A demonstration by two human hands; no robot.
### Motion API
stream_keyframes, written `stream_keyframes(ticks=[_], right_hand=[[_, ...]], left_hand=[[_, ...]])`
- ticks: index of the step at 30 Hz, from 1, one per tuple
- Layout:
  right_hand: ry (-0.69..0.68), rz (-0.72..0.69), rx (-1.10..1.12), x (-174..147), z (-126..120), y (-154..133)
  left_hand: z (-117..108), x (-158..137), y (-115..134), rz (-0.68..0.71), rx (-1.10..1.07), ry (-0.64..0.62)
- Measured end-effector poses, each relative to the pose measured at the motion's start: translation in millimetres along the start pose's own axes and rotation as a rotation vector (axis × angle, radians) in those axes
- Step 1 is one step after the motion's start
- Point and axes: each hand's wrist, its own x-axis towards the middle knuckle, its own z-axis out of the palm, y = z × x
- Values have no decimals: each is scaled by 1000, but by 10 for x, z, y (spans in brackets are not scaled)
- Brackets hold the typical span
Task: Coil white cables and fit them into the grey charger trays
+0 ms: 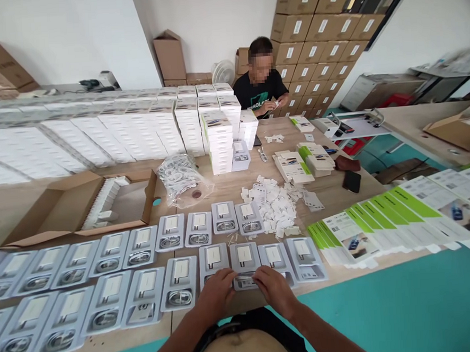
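Head view puts both of my hands at the near edge of the table (pixel 340 201), meeting over one tray (pixel 245 265) in the front row of grey plastic trays. My left hand (pixel 217 296) rests on the tray's lower left corner, fingers curled down onto it; my right hand (pixel 274 289) covers its lower right corner the same way. Between my fingertips runs a thin pale strip (pixel 245 277), lying crosswise, parallel to the near edge, and both hands seem to pinch its ends, though the fingers hide the actual contact. So neither hand is open; each is closed lightly on that strip and the tray under it.

The tray lies straight ahead of me, its long axis running away from my body toward the far edge, with a white charger block (pixel 244 253) seated in its upper half, clear of both hands. The lower half, where a coiled cable would sit, is mostly covered by my fingers. Neither hand is nearer: they flank the tray evenly.

Neighbouring trays touch or nearly touch it on both sides, one (pixel 213 259) to the left and one (pixel 272 257) to the right. Beyond them, toward the middle of the table, lies a heap of small white paper pieces (pixel 274 203). A person (pixel 262 86) sits at the far edge, their hands busy with something small.
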Motion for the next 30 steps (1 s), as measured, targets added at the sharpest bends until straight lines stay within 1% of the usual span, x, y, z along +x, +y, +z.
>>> stream_keyframes(ticks=[4, 6, 9, 13, 15, 17, 20, 22, 24, 26, 28, 30], right_hand=[[193, 187, 92, -50, -207, 75], [226, 221, 87, -67, -303, 128], [204, 176, 82, -68, -295, 148], [149, 69, 34, -56, -71, 119], [113, 27, -5, -68, 37, 134], [92, 3, -43, -93, 106, 174], [73, -39, -140, -128, 149, 243], [38, -83, -251, -132, 166, 276], [-11, -123, -370, -118, 188, 296], [-55, -153, -458, -91, 212, 306], [-87, -177, -508, -59, 235, 308], [-110, -196, -535, -36, 258, 305]], left_hand=[[166, 144, 53, -11, 90, 4], [216, 226, 87, 20, 165, -32], [269, 307, 119, 90, 311, -101], [323, 310, 103, 140, 423, -158], [329, 290, 72, 130, 412, -155], [311, 272, 31, 122, 347, -145], [256, 254, -37, 123, 200, -106], [220, 247, -74, 133, 150, -85], [193, 242, -94, 143, 141, -77], [178, 238, -97, 116, 140, -58], [181, 237, -93, 72, 152, -18], [210, 246, -101, 101, 206, -8]])
